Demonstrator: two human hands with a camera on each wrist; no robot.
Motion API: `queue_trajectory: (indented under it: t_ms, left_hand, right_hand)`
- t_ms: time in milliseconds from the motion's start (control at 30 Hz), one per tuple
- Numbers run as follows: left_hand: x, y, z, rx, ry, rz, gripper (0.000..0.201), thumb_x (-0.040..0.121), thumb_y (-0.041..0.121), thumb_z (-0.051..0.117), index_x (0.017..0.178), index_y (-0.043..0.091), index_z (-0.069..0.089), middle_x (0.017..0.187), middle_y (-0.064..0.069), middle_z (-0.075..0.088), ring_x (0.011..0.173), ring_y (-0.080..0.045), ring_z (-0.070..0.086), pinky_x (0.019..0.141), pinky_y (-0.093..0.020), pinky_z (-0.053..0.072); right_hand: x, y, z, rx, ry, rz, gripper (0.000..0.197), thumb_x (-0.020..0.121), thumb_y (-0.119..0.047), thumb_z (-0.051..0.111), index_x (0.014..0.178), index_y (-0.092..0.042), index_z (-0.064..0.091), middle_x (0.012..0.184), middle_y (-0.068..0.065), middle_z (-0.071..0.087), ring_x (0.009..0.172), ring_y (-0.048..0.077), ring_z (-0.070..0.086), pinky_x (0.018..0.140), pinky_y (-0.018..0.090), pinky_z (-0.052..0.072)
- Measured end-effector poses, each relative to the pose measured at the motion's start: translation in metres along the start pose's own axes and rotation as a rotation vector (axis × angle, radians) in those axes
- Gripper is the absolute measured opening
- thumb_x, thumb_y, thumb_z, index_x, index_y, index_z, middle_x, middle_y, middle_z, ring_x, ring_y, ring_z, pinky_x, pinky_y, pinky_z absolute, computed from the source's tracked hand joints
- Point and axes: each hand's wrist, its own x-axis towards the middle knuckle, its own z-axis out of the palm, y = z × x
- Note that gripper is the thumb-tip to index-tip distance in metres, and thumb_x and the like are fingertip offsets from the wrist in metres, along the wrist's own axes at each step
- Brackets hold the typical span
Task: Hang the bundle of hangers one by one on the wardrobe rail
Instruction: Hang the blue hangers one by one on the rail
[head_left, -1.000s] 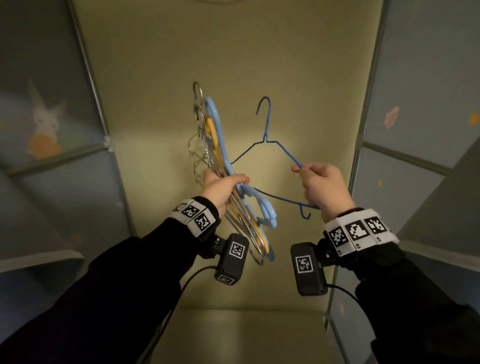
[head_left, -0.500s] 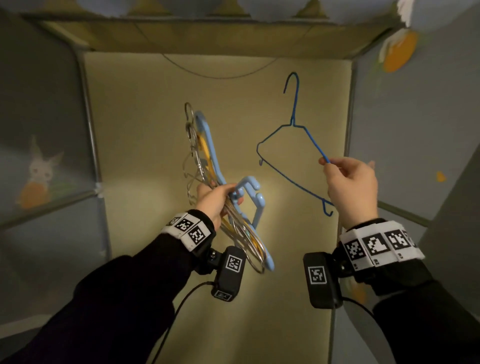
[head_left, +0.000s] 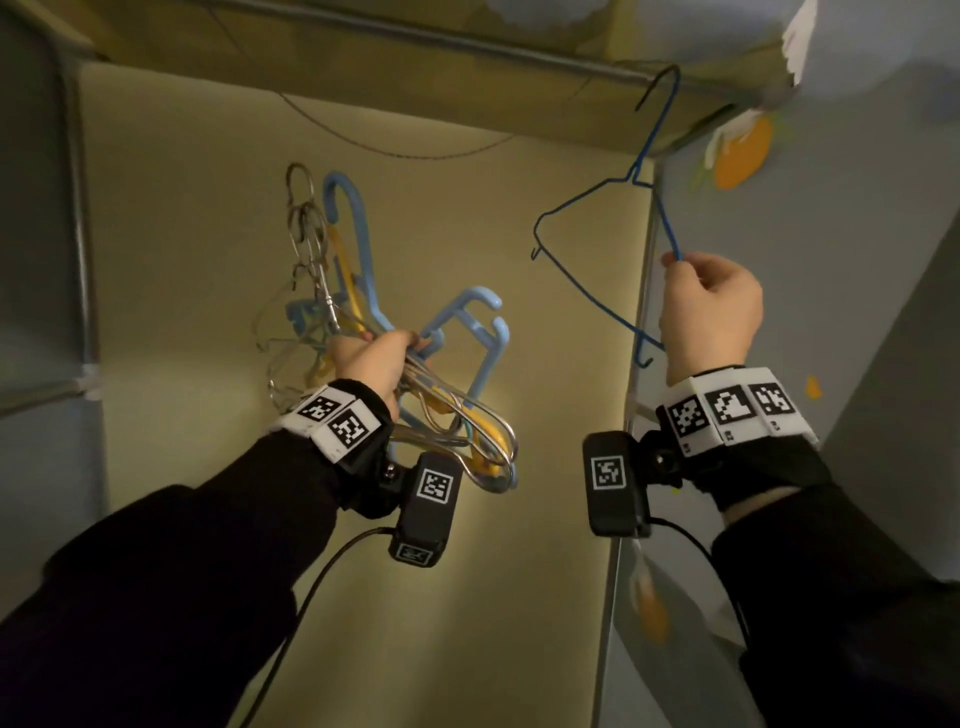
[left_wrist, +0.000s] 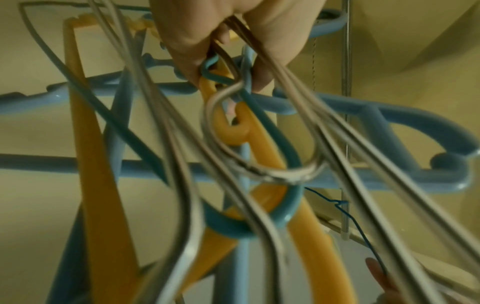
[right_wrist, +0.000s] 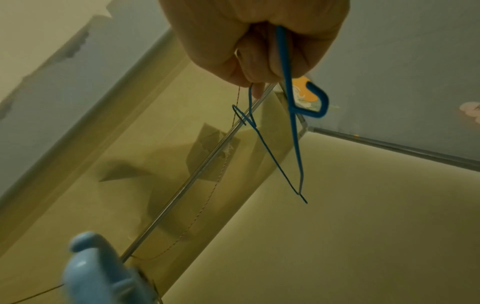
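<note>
Blue wire hanger (head_left: 592, 249) raised to the wardrobe rail (head_left: 467, 47)

Since half a second ago the hanger has been lifted toward 1 o'clock — its hook now meets the rail. It is pinched by the right hand (head_left: 709, 312); the bundle of hangers (head_left: 395, 358) is gripped in the left hand (head_left: 371, 361) — at 10 o'clock. A beige back panel (head_left: 467, 519) and grey side walls (head_left: 857, 260) are seen.

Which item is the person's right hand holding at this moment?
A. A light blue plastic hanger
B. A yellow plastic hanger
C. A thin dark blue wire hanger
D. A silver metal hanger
C. The right hand pinches the sloping arm of the thin dark blue wire hanger, whose hook is up by the wardrobe rail; the light blue, yellow and silver hangers are all in the bundle of hangers that the left hand grips.
</note>
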Motion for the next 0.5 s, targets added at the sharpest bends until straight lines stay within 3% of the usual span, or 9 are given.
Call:
queue_trajectory:
  t_ms: [67, 133, 233, 333, 433, 500]
  left_hand:
    - [-0.001, 0.003, 0.006, 0.005, -0.041, 0.016, 0.034, 0.075, -0.001, 0.065, 0.095, 0.012, 0.040, 0.088, -0.015, 0.059, 0.056, -0.019, 0.058, 0.045, -0.026, 0.049]
    - [-0.003, 0.008, 0.014, 0.008, -0.079, 0.018, 0.032, 0.076, 0.000, 0.065, 0.086, 0.016, 0.040, 0.081, -0.013, 0.059, 0.055, -0.018, 0.059, 0.045, -0.025, 0.050]
    - [-0.004, 0.013, 0.024, -0.006, -0.098, 0.032, 0.038, 0.075, 0.000, 0.067, 0.099, 0.011, 0.039, 0.083, -0.013, 0.059, 0.055, -0.018, 0.059, 0.046, -0.024, 0.051]
    - [-0.004, 0.015, 0.031, 0.006, -0.112, 0.042, 0.037, 0.075, 0.002, 0.068, 0.100, 0.009, 0.041, 0.088, -0.014, 0.061, 0.058, -0.019, 0.061, 0.053, -0.030, 0.054]
    - [-0.001, 0.013, 0.034, 0.019, -0.119, 0.042, 0.029, 0.077, 0.001, 0.066, 0.081, 0.014, 0.040, 0.074, -0.010, 0.060, 0.056, -0.019, 0.060, 0.061, -0.035, 0.055]
    - [-0.001, 0.009, 0.034, 0.031, -0.130, 0.059, 0.028, 0.077, 0.001, 0.065, 0.078, 0.015, 0.040, 0.069, -0.008, 0.059, 0.054, -0.018, 0.059, 0.061, -0.034, 0.054]
  right_hand:
    - [0.009, -0.003, 0.005, -0.026, 0.020, -0.010, 0.037, 0.081, -0.023, 0.046, 0.107, -0.010, 0.068, 0.085, 0.007, 0.062, 0.081, 0.024, 0.060, 0.076, 0.036, 0.051]
    - [0.015, -0.003, 0.008, -0.039, 0.029, -0.013, 0.035, 0.084, -0.018, 0.046, 0.110, -0.009, 0.067, 0.090, 0.006, 0.063, 0.084, 0.020, 0.059, 0.072, 0.028, 0.049]
    - [0.017, 0.007, 0.008, -0.050, 0.048, -0.037, 0.034, 0.086, -0.015, 0.045, 0.112, -0.008, 0.066, 0.089, 0.001, 0.060, 0.084, 0.011, 0.054, 0.063, 0.011, 0.034]
    - [0.017, 0.018, 0.004, -0.038, 0.079, -0.032, 0.034, 0.087, -0.016, 0.045, 0.113, -0.008, 0.066, 0.089, 0.002, 0.060, 0.084, 0.012, 0.055, 0.061, 0.014, 0.036]
    - [0.025, 0.026, 0.006, -0.007, 0.099, -0.016, 0.036, 0.085, -0.016, 0.044, 0.111, -0.007, 0.066, 0.088, 0.006, 0.060, 0.080, 0.018, 0.055, 0.066, 0.025, 0.042]
    - [0.029, 0.029, 0.007, 0.008, 0.110, -0.006, 0.035, 0.085, -0.015, 0.043, 0.109, -0.007, 0.066, 0.088, 0.007, 0.061, 0.078, 0.018, 0.055, 0.062, 0.022, 0.042]
